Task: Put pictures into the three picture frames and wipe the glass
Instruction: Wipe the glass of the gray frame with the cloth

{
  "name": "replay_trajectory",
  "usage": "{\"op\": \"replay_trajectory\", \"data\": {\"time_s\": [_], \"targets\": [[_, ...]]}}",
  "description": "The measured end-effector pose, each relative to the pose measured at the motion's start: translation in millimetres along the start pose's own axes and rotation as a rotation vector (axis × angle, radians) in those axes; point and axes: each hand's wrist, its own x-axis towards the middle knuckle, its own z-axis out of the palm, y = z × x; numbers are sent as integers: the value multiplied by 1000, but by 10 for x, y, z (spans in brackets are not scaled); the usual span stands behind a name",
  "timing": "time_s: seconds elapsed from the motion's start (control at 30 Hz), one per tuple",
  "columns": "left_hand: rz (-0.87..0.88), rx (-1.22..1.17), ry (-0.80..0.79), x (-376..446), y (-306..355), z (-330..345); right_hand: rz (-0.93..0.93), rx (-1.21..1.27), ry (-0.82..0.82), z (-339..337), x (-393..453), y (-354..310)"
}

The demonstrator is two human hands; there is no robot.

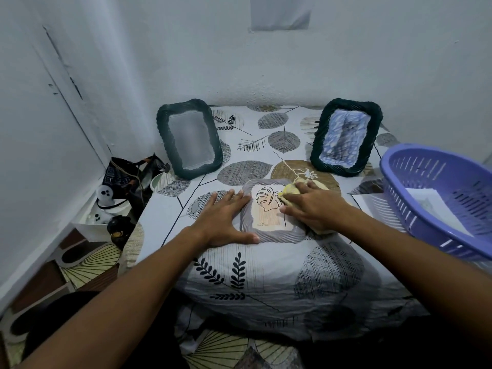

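- Leaf-print bedsheet [239,275] over soft bedding carries the grey frame [271,237].
- Left hand [222,218], fingers flat and apart, steadies that frame's left edge.
- Right hand [310,206], fingers curled on the yellow cloth [290,188], wipes the frame's glass; hard pressure could tip it.

Bedsheet [266,272]: white, grey and tan leaf print
Cloth [290,189]: yellow
Basket [415,187]: lilac
Flat frame [269,237]: grey
Leaning frames [163,134]: dark green
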Motion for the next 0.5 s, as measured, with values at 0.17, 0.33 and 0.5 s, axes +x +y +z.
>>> {"op": "replay_trajectory", "data": {"time_s": [0.17,0.33,0.5], "targets": [[9,5,11,10,-22,25,12,7,8,14,12,-39],[12,9,32,18,-33,46,-32,157,18,122,-51,-86],[21,-8,48,23,-41,56,-133,210,38,179,-131,-311]]}}
